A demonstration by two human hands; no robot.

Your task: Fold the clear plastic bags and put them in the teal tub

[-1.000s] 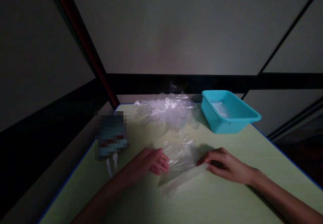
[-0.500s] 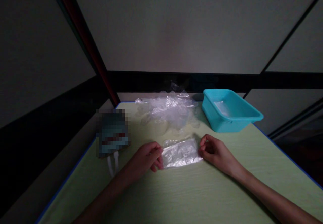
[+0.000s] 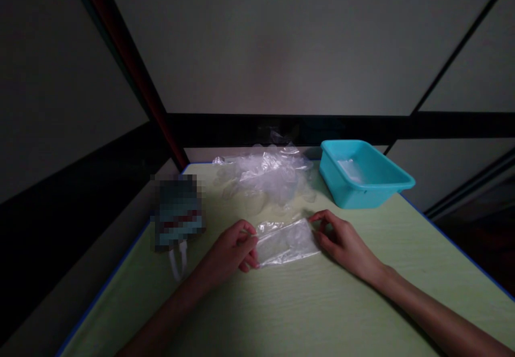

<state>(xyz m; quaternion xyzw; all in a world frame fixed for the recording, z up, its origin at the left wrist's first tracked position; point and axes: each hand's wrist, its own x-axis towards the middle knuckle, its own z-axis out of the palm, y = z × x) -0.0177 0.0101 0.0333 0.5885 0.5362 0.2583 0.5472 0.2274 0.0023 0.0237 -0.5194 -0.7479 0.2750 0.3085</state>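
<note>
A folded disposable glove of thin clear plastic [image 3: 287, 243] lies as a flat rectangle on the table in front of me. My left hand [image 3: 237, 249] pinches its left edge between thumb and fingers. At its right end is my right hand [image 3: 338, 240], with thumb and forefinger apart. The forefinger tip touches or nearly touches the far right corner, and the thumb is near the right edge. Behind the folded piece spreads a loose heap of clear plastic gloves [image 3: 269, 172], with rounded finger-like ends showing.
A turquoise plastic basin [image 3: 362, 196] stands at the back right, with a clear plastic piece [image 3: 349, 170] inside. To the left sits a blurred-out item [image 3: 179, 212] with a white strap [image 3: 177, 263]. The pale green table [image 3: 281, 314] has blue edging and meets a panelled wall [image 3: 281, 51].
My right thumb and forefinger have spread apart, the forefinger reaching to the far corner. The folded plastic looks flatter and smoother. My left hand has kept its place at the left edge.
</note>
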